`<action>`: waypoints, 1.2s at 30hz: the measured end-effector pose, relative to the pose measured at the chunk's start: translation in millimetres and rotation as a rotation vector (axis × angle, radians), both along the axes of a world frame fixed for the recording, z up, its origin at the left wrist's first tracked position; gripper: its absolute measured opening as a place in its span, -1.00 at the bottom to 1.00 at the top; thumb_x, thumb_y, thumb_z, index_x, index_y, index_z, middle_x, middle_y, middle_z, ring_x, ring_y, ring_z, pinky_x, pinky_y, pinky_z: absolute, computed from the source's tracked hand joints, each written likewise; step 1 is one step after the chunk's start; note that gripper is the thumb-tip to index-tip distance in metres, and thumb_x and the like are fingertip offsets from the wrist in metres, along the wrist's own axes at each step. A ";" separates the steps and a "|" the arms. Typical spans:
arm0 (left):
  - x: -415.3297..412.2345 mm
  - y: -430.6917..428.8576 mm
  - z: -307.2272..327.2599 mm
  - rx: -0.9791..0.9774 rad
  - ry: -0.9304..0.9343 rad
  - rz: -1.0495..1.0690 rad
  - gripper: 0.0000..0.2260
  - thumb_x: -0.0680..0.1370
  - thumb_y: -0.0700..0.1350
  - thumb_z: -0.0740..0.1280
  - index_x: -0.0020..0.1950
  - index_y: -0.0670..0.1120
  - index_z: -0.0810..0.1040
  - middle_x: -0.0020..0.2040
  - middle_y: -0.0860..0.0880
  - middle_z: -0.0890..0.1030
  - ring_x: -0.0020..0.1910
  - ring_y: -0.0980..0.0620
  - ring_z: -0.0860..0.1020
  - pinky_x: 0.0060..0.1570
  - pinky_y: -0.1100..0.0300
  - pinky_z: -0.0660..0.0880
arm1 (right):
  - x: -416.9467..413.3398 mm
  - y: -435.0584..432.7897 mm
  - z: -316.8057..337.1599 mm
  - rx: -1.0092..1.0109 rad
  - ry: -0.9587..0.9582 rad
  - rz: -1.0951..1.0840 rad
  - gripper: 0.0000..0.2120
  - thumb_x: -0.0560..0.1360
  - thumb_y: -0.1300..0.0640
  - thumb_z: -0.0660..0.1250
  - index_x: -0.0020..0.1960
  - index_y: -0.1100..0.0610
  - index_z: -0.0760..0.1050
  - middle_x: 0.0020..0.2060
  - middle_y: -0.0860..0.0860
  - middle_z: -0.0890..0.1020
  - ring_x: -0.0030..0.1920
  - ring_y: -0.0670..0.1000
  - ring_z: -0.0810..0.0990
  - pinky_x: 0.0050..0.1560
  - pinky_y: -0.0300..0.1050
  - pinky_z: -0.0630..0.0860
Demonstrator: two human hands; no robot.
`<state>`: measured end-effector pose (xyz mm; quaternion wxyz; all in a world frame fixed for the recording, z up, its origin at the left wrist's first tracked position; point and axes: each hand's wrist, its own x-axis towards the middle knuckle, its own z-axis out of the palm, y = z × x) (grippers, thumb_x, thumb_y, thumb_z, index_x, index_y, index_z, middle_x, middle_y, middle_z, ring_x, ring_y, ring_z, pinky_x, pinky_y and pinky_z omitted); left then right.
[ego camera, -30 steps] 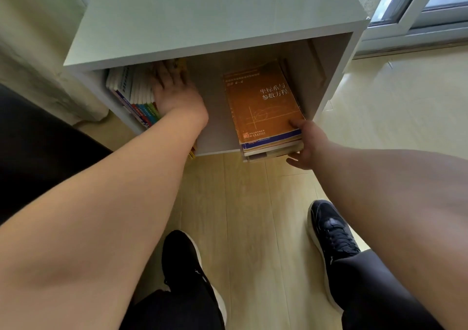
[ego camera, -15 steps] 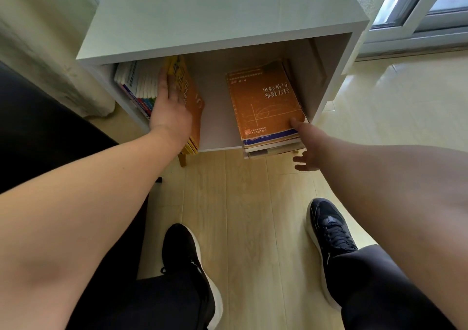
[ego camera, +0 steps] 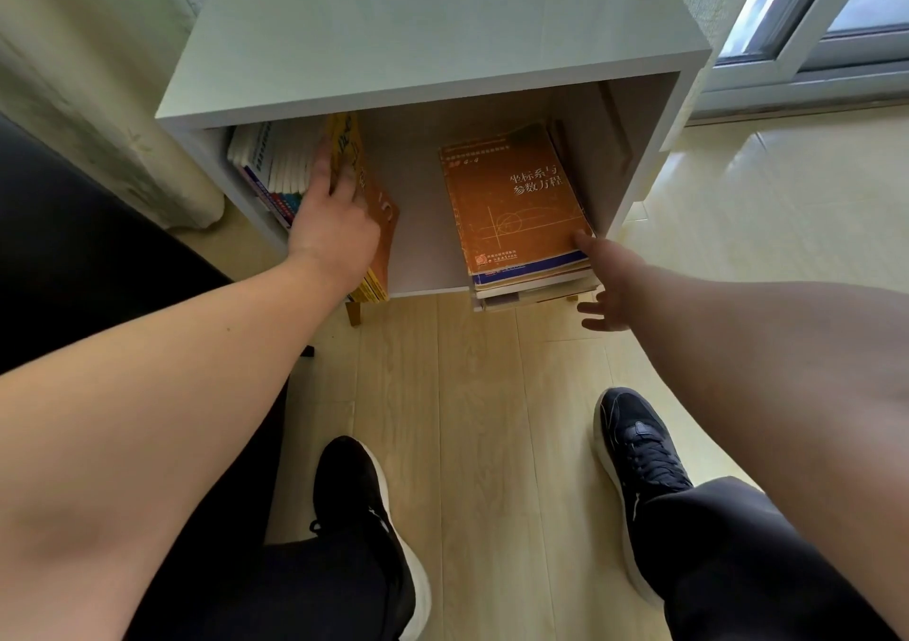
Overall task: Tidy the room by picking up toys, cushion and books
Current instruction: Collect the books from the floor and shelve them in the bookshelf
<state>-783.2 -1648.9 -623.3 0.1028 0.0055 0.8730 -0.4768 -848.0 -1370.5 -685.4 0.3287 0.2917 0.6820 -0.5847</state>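
Head view: the left hand (ego camera: 334,232) presses straight fingers flat on a yellow book (ego camera: 347,141), which leans against upright books (ego camera: 270,168) at the left of the shelf (ego camera: 423,247). The right hand (ego camera: 610,286) has its fingers spread loose, thumb touching the orange book (ego camera: 516,197) that tops the right stack (ego camera: 531,286).

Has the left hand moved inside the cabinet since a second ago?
Yes. The left hand has drawn back toward the front edge of the white cabinet. It now rests on a yellow book beside the upright white books.
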 end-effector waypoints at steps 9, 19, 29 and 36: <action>0.4 10.6 -23.7 -0.341 -0.170 -0.123 -0.26 0.45 0.14 0.43 0.55 -0.07 0.28 0.57 -0.23 0.22 0.56 -0.40 -0.06 0.35 -0.50 -0.33 | 0.5 -6.5 -2.8 -0.009 -0.005 0.040 -0.26 0.49 -0.36 0.31 0.53 -0.01 0.23 0.43 0.09 0.44 0.41 0.29 0.43 0.40 0.30 0.37; -16.9 -3.7 -65.6 -0.449 -0.328 -0.263 -0.56 0.61 -0.02 0.24 0.45 -0.15 0.40 0.35 -0.19 0.47 0.33 -0.22 0.36 0.25 -0.05 0.34 | 0.5 -4.1 -12.6 0.014 -0.034 0.067 -0.21 0.50 -0.38 0.28 0.56 -0.02 0.14 0.49 0.10 0.36 0.43 0.29 0.40 0.41 0.30 0.36; -26.6 -9.2 -69.9 -0.335 -0.275 -0.095 -0.33 0.56 0.05 0.34 0.59 -0.17 0.21 0.52 -0.31 0.27 0.51 -0.41 0.17 0.41 -0.48 0.04 | -0.8 0.0 -14.5 0.022 -0.059 0.105 -0.18 0.47 -0.39 0.30 0.55 0.00 0.15 0.48 0.11 0.36 0.41 0.29 0.42 0.40 0.29 0.39; -32.6 -12.6 -71.1 -0.282 -0.239 -0.091 -0.34 0.58 0.09 0.30 0.58 -0.17 0.22 0.53 -0.30 0.26 0.51 -0.40 0.17 0.43 -0.44 0.04 | 0.2 -1.3 -11.5 0.067 -0.049 0.135 -0.17 0.46 -0.42 0.28 0.56 0.00 0.15 0.50 0.12 0.35 0.41 0.31 0.43 0.40 0.30 0.38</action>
